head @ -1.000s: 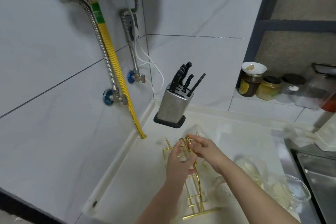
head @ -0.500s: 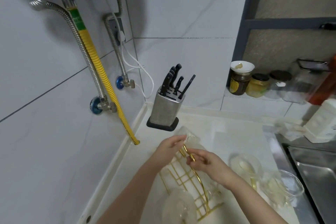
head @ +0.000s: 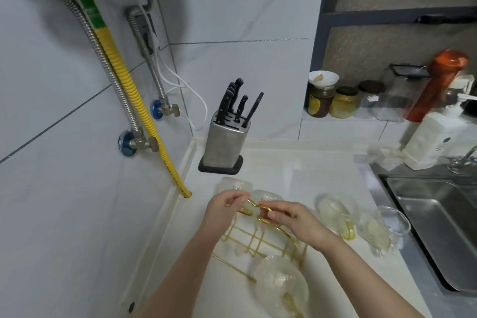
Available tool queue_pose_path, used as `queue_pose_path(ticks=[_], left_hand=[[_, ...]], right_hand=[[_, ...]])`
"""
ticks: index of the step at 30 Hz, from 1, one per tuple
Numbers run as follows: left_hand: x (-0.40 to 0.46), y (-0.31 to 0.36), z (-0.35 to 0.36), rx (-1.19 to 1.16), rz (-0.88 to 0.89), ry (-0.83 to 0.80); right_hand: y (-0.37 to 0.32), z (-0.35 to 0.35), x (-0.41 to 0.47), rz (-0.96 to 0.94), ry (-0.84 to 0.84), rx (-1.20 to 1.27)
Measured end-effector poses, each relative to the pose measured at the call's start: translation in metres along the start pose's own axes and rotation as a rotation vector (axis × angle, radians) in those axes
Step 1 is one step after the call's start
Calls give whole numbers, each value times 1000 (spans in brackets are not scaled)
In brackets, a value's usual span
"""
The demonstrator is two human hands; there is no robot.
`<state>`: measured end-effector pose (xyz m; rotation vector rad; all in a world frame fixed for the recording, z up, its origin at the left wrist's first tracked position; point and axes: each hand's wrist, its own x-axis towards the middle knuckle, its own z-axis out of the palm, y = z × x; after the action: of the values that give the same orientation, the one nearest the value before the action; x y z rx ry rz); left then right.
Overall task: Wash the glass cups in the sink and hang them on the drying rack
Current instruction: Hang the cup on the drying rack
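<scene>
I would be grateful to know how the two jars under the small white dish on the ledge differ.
The dark jar carries the white dish on top; the yellow jar beside it shows a bare dark lid. The dark jar stands taller; the yellow one is squatter, with paler contents. Both stand upright on the ledge.

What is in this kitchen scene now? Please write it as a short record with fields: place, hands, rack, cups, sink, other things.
place: white counter in a tiled corner
left hand: pinches a gold wire of the rack
right hand: grips the rack's gold handle
drying rack: gold wire, on the counter under both hands
glass cups: some at the rack; others stand to its right
sink: steel, at far right
other: knife block; jars on a ledge
</scene>
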<state>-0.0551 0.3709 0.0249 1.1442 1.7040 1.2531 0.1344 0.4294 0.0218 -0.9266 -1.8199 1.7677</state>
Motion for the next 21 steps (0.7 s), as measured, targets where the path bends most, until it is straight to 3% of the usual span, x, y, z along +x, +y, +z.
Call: queue_pose_path(ticks=[15,21], left_hand=[[-41,-2,14,-102,-67,201],[-47,2,26,-98,-81,271]], right_hand=[[0,6,12,47,261,278],[-5,1,18,79,278,197]])
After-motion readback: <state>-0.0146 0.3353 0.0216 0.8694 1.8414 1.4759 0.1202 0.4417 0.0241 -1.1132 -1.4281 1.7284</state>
